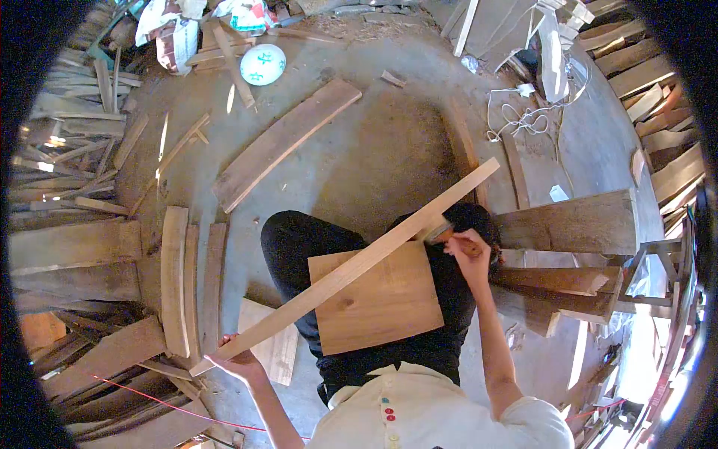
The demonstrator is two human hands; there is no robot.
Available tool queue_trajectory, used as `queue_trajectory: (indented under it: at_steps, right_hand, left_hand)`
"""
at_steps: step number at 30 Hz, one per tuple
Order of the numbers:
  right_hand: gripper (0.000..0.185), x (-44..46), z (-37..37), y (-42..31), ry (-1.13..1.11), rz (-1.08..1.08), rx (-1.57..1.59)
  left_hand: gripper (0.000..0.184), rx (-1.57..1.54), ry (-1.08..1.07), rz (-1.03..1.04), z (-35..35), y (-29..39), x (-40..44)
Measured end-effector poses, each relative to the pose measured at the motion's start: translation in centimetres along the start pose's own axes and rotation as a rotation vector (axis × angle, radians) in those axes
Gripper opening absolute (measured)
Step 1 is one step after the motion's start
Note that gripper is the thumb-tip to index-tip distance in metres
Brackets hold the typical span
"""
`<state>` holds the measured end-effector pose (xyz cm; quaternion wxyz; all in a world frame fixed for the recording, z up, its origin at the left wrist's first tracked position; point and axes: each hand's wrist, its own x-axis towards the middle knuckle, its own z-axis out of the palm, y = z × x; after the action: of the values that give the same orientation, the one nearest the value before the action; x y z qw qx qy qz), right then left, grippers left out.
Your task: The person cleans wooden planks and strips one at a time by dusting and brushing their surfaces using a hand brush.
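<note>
A long, pale wooden strip (351, 271) slants across my lap from lower left to upper right. My left hand (238, 361) grips its lower end, thumb on top. In my right hand (469, 251) is a paintbrush (440, 230) with a wooden handle; its head is beside the strip's edge near the upper end, and I cannot tell if they touch. Beneath the strip, a square wooden board (381, 314) rests across my thighs.
A long plank (288, 142) lies on the floor ahead. More planks (176, 280) lie at left, and thick timbers (568, 224) at right. A white round object with blue marks (263, 64) is at the back. A white cord (523, 120) coils at upper right.
</note>
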<state>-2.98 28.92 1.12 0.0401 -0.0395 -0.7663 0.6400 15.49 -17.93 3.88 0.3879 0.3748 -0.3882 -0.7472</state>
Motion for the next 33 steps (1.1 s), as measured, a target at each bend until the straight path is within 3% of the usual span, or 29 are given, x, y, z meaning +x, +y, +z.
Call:
queue_trajectory:
  at_steps: [3,7,11,15,17,20,23,24,28,32,33]
  right_hand:
    - [0.008,0.2,2.0,-0.8,0.187,-0.024,0.149]
    - [0.009,-1.4,6.6,-2.2,0.049,-0.001,0.175]
    - [0.011,-5.3,12.2,-7.5,-0.309,0.029,0.010]
    - [0.019,-9.7,19.2,-8.6,-0.601,-0.001,0.291]
    - [0.019,-10.0,21.7,-10.1,-0.805,-0.135,0.243]
    - [0.019,-10.4,24.8,-10.9,-0.916,-0.291,0.340]
    - [0.020,-10.6,25.2,-10.5,-0.927,-0.201,0.439]
    - [0.019,-9.8,23.9,-9.9,-0.908,-0.264,0.311]
    - [0.022,-6.7,16.2,-8.1,-0.858,-0.060,0.166]
    - [0.020,-3.7,7.9,-3.0,-0.499,-0.012,0.171]
    - [0.017,-2.4,6.5,-2.1,-0.407,-0.166,0.096]
  left_hand:
    - [0.057,-0.016,-0.026,0.005,0.4,0.2,-0.3]
    - [0.055,-0.036,0.017,-0.011,-0.2,-0.1,0.2]
    - [0.055,-0.075,-0.073,-0.028,-1.0,-0.1,0.4]
    - [0.059,-0.081,-0.068,-0.050,-0.8,0.0,0.3]
    - [0.063,-0.138,-0.078,-0.057,-0.9,-0.1,0.2]
    - [0.071,-0.187,-0.072,-0.058,-0.5,0.2,-0.4]
    - [0.080,-0.181,-0.094,-0.075,-1.4,0.5,-0.3]
    - [0.082,-0.153,-0.039,-0.061,-1.5,0.5,-0.2]
    - [0.088,-0.051,0.079,-0.003,-2.0,0.2,0.3]
    - [0.087,-0.015,0.141,0.012,-0.6,-0.1,0.2]
    - [0.086,-0.011,0.123,0.028,-1.0,-0.4,0.5]
